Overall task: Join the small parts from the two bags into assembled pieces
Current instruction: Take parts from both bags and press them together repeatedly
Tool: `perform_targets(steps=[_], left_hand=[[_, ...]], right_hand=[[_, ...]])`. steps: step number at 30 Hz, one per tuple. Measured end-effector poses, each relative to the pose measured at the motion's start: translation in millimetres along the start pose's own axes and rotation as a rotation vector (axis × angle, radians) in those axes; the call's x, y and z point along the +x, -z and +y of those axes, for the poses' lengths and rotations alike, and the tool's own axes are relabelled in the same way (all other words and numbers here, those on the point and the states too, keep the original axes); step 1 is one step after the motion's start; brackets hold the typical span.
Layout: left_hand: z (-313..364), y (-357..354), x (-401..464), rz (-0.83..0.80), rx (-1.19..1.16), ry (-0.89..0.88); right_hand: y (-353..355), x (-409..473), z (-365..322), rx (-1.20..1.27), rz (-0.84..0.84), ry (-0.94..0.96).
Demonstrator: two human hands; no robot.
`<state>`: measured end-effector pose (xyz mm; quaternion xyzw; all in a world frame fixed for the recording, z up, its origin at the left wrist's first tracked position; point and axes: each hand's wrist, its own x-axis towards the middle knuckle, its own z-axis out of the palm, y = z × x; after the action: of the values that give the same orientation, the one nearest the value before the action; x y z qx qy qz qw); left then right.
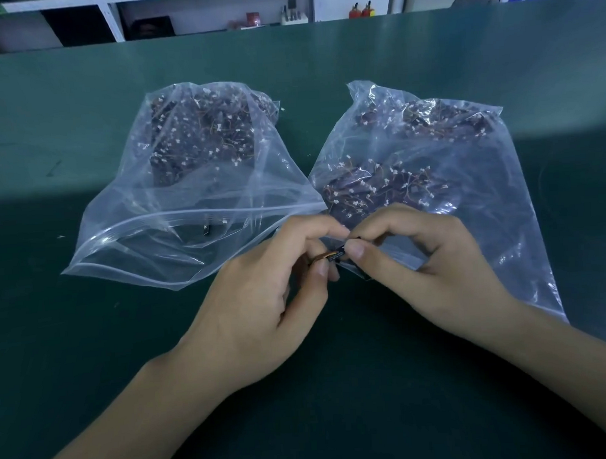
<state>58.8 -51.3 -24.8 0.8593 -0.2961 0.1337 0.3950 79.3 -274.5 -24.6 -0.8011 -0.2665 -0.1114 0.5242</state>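
Left hand: I pinch the wired part, steadying it.
Right hand: I pinch the small black part against it, mating them.
Bags: left bag and right bag lie open toward me on the table, within easy reach.

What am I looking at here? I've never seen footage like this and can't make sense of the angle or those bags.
The single picture comes from a camera worn on a person's head, looking down at their own bare hands; there is no robot. On the green table lie two clear plastic bags, the left bag and the right bag, each holding many small dark parts with thin wires. The left hand and right hand meet between them, together pinching one small dark part with orange wires. Shelves stand behind the table.
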Motion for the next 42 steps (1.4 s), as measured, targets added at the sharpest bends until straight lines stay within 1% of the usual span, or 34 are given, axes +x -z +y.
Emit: perform_targets(steps=[7, 12, 16, 23, 28, 32, 35, 37, 39, 42], left_hand=[[2.8, -0.2, 2.5, 0.045, 0.017, 0.051], [6.2, -0.5, 1.8, 0.043, 0.056, 0.014], [4.4, -1.7, 1.5, 0.017, 0.083, 0.023], [3.0, -0.9, 1.6, 0.067, 0.025, 0.026], [4.6, -2.3, 0.2, 0.041, 0.114, -0.002], [3.9, -2.1, 1.0, 0.057, 0.094, -0.011], [1.8, 0.5, 1.4, 0.081, 0.062, 0.005], [1.0, 2.4, 1.3, 0.105, 0.072, 0.013], [-0.8, 3.6, 1.5, 0.116, 0.117, 0.011], [-5.5, 3.3, 2.5, 0.125, 0.216, -0.032]], right_hand=[[0.1, 0.1, -0.1, -0.043, -0.002, 0.022], [-1.4, 0.2, -1.2, -0.098, 0.024, 0.074], [-1.3, 0.2, -1.1, -0.111, 0.020, 0.066], [-1.0, 0.0, -2.9, -0.071, 0.023, 0.039], [-2.4, -0.4, -2.4, -0.103, 0.022, 0.040], [-0.4, -0.8, -0.8, -0.102, 0.014, 0.019], [0.5, -0.4, -0.3, -0.136, 0.009, 0.041], [1.8, 1.2, 0.8, -0.208, -0.013, 0.083], [3.3, 2.9, 5.7, -0.363, -0.068, 0.120], [6.5, 4.7, 13.4, -0.537, -0.086, 0.114]])
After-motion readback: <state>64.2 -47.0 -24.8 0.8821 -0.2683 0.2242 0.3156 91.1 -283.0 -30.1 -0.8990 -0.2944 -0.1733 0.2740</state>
